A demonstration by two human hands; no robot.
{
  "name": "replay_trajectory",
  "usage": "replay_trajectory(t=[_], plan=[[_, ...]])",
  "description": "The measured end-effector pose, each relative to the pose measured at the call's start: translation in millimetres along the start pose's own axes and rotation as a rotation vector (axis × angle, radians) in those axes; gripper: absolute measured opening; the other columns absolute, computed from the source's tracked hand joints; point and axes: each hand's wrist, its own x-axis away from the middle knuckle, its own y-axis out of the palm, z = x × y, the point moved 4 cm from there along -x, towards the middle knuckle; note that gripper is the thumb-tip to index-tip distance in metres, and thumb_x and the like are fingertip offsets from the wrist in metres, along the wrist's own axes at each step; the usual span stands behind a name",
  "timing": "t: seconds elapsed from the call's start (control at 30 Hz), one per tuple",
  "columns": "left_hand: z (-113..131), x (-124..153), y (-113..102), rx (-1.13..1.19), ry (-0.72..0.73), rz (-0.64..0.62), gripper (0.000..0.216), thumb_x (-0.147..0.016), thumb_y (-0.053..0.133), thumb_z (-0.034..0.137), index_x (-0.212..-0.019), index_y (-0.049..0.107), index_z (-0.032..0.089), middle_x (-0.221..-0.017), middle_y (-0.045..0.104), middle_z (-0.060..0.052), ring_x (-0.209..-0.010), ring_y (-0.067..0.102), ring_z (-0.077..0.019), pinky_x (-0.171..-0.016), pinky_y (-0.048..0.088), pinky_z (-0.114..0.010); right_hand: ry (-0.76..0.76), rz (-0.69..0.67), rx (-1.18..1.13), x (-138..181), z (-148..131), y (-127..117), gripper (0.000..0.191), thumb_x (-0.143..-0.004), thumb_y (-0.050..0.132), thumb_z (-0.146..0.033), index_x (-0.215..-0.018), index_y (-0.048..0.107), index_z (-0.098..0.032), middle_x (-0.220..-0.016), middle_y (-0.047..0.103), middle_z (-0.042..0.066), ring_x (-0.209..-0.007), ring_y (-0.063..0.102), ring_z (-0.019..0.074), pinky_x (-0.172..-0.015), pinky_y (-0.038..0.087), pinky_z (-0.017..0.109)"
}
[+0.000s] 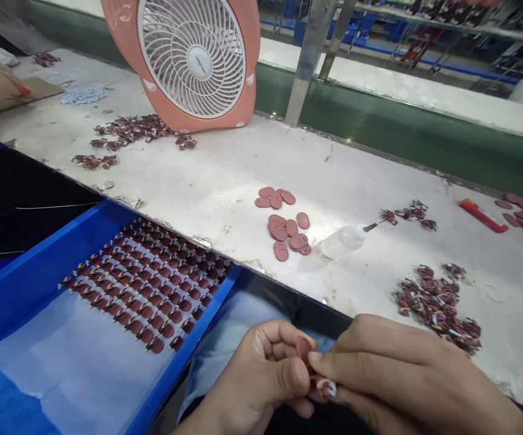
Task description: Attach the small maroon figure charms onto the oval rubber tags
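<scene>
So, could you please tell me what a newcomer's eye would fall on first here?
Probably the pink fan standing at the back of the worn table. Next, the blue tray at the left with neat rows of small reddish pieces. At the bottom, the left hand and right hand pinch one reddish oval piece together.

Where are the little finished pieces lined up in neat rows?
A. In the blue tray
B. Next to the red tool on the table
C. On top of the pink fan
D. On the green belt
A: the neat rows of small reddish pieces lie on the white sheet inside the blue tray, left of the two hands, while the pieces on the table lie in loose heaps.
</scene>
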Motion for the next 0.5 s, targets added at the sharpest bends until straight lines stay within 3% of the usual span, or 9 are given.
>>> replay_trajectory(t=[0.23,0.5], plan=[[10.4,8.0,8.9,-0.028,-0.025,0.049,0.038,-0.058,0.089,0.039,-0.075,0.065,0.015,-0.060,0.066,0.002,-0.055,0.061,-0.0067,-0.049,0.046,-0.013,-0.002,0.051,-0.005,-7.7,-6.9,-5.5,0.014,-0.096,0.055,-0.011,-0.099,0.067,-0.018,-0.081,0.066,0.002,-0.069,0.062,0.0117,-0.061,0.053,0.019],[11.3,8.4,8.2,-0.039,-0.009,0.059,0.036,-0.061,0.087,0.041,-0.077,0.067,0.015,-0.063,0.067,0.002,-0.057,0.062,-0.0074,-0.049,0.050,-0.013,-0.023,0.039,-0.011,-14.4,-8.1,-8.6,0.018,-0.092,0.058,-0.008,-0.103,0.067,-0.019,-0.084,0.067,0.001,-0.072,0.063,0.0120,-0.066,0.054,0.018]])
